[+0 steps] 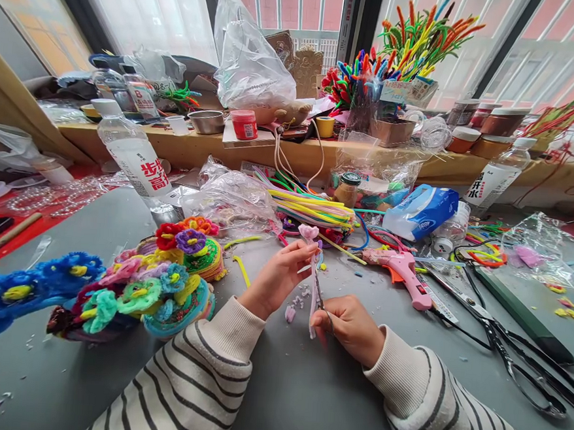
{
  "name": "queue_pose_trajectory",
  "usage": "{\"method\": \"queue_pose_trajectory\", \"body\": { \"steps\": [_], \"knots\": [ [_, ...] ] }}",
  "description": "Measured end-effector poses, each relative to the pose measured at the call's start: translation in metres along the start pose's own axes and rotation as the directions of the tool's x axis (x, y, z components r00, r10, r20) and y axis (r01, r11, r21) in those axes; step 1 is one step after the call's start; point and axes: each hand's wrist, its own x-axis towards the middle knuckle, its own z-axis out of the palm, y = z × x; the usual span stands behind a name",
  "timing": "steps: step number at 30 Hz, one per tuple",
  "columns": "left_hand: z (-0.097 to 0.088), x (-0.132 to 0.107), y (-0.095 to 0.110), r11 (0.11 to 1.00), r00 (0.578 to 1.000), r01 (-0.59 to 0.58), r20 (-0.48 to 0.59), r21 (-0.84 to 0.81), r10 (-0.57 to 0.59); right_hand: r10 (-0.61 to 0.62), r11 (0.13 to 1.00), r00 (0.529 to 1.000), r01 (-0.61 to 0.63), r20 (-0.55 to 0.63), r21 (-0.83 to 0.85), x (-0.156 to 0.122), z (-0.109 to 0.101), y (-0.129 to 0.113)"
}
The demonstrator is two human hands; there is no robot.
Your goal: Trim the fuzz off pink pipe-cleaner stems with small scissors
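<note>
My left hand [281, 275] pinches a pale pink pipe-cleaner flower [308, 232] just below its head, and a pink stem [312, 308] hangs down from the fingers. Closed around the handles of small scissors [319, 294] is my right hand [352, 326]. The scissor blades point up along the stem, close to my left fingertips; whether they touch it I cannot tell. Bits of pink fluff [290, 312] lie on the grey table [298, 399] below. Left of my hands are fuzzy flowers: a colourful cluster [138, 293] and blue ones [41, 286].
A pink glue gun [401, 269] and large black scissors [504, 345] lie at right. Behind my hands are a bundle of pipe cleaners [311, 210], a small jar [346, 191] and a blue packet [421, 211]. A water bottle [131, 152] stands back left. The sill [203, 147] is crowded.
</note>
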Motion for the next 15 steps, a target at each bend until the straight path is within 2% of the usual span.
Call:
{"method": "queue_pose_trajectory", "body": {
  "steps": [4,9,15],
  "knots": [
    [0.001,0.000,0.001,1.000,1.000,0.001,-0.027,-0.023,-0.001,0.010,1.000,1.000,-0.011,0.014,0.007,0.000,-0.001,0.000],
    [-0.001,0.001,0.000,0.999,0.999,0.006,-0.032,-0.048,-0.007,-0.055,0.996,0.998,0.054,0.008,0.076,0.000,-0.003,-0.003],
    [-0.001,0.001,-0.001,0.999,1.000,0.001,-0.022,-0.035,-0.002,0.053,0.992,0.995,-0.043,-0.080,0.118,-0.001,-0.007,-0.010]
  ]
}}
